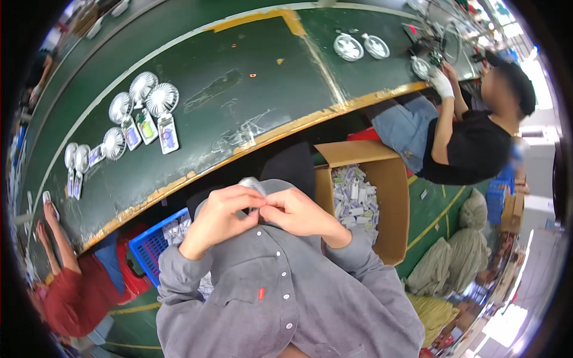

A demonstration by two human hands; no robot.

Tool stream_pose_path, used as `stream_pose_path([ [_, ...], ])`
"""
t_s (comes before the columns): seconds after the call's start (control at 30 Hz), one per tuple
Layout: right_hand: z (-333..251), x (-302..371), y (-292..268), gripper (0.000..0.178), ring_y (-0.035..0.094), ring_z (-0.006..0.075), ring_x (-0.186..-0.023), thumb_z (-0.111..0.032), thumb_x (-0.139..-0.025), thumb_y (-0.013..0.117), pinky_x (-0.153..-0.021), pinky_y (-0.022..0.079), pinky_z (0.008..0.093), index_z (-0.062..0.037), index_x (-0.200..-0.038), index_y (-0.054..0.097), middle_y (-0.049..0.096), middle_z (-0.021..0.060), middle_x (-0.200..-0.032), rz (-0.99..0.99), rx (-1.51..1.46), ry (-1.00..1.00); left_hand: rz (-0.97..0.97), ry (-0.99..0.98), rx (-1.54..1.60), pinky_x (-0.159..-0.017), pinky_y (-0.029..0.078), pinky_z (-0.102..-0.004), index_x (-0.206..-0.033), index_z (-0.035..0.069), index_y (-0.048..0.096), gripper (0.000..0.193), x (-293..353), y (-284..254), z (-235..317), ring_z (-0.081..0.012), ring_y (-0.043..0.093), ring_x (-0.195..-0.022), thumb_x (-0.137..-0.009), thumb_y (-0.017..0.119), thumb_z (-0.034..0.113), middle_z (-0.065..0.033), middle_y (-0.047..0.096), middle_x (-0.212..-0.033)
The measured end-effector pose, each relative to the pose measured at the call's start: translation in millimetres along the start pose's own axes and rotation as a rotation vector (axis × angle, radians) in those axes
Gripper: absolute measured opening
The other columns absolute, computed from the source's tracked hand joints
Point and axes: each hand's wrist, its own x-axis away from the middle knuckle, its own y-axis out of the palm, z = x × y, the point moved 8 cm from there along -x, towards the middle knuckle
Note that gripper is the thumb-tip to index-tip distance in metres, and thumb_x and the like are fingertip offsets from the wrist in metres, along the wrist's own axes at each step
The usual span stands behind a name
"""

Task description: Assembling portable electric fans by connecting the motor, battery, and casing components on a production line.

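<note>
Left hand: the left hand (225, 209) is bent over, fingertips drawn in, apparently round a small silver piece (252, 184).
Right hand: thumb and forefinger of the right hand (296, 210) are nearly together and meet the left fingertips; whether they also pinch the piece I cannot tell.
Silver piece: in front of the shirt (274, 256), peeping out at 12 o'clock of the left knuckles; the rest is hidden by the fingers.
Weight and feel: probably light; the sheen suggests a smooth, slightly slippery skin. Stiff or soft, I cannot tell.
Best hold: likely by its edges, between thumb and forefinger pads, with gentle pressure in case it is thin.
Box: at 3 o'clock, the open box (394, 212) holds a heap of small packs (356, 194).
Crate: between 8 and 9 o'clock, the blue crate (145, 246) holds silvery packs (173, 230).
Table: across 12 o'clock, the green table (239, 65) bears fans (143, 89) at 10 o'clock and two more fans (362, 46) at 1 o'clock.
Co-workers: one in black (477, 140) between 2 and 3 o'clock, one in red (77, 292) at 8.
</note>
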Motion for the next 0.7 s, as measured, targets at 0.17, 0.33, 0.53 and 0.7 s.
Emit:
stream_pose_path([
  [0.17,21,15,13,0.027,0.041,0.005,-0.055,-0.019,-0.095,0.058,-0.051,0.032,0.0257,0.0013,-0.082,0.069,0.054,-0.0021,-0.061,-0.237,-0.625,0.107,0.173,0.079,-0.004,-0.062,0.056,-0.0289,-0.085,0.003,0.072,0.017,3,11,19,-0.0211,0.071,-0.071,-0.068,0.075,0.0,-0.0099,0.072,-0.084],
  [0.33,27,49,4,0.032,0.034,0.0039,-0.052,-0.022,-0.096,0.059,-0.049,0.025,0.0239,0.0032,-0.079,0.069,0.043,-0.0054,-0.055,-0.195,-0.826,0.125,0.078,-0.202,0.515,-0.065,0.057,-0.0244,-0.088,-0.003,0.074,0.014,-4,43,7,-0.0167,0.073,-0.073,-0.075,0.072,-0.002,-0.0123,0.074,-0.083],
  [0.53,59,99,-13,0.029,0.045,0.0044,-0.059,-0.022,-0.097,0.059,-0.052,0.034,0.0241,0.0008,-0.081,0.068,0.055,-0.0035,-0.065,0.04,-0.396,0.253,-0.004,0.106,0.088,-0.061,0.058,-0.0307,-0.083,0.003,0.071,0.011,-3,85,37,-0.0233,0.071,-0.07,-0.073,0.073,0.001,-0.0084,0.073,-0.083],
  [0.7,59,134,-17,0.028,0.049,0.0051,-0.06,-0.02,-0.093,0.062,-0.052,0.037,0.0255,0.0019,-0.077,0.069,0.06,0.0003,-0.064,-0.102,-0.411,0.291,-0.091,0.078,0.367,-0.061,0.057,-0.0316,-0.085,0.003,0.072,0.015,-2,99,55,-0.0261,0.07,-0.068,-0.07,0.071,0.0,-0.0093,0.071,-0.077],
])
